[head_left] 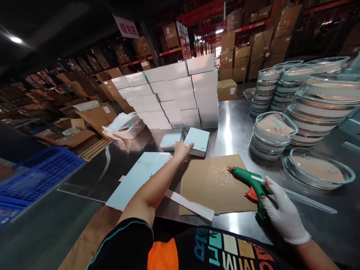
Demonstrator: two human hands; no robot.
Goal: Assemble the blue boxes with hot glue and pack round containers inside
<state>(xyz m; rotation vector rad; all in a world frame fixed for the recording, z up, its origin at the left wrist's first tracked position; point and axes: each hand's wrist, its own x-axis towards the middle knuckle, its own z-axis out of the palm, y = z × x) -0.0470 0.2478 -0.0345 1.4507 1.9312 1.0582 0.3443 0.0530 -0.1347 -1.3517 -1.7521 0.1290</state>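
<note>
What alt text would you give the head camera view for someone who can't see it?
A person's gloved right hand grips a green glue gun over a brown cardboard sheet on a steel table, while the bare left hand reaches to a pale blue box. White boxes are stacked behind; round clear containers stand at right.

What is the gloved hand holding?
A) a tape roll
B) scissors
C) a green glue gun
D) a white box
C: the right hand, in a white glove, grips the green glue gun, whose tip rests over the cardboard.
</note>
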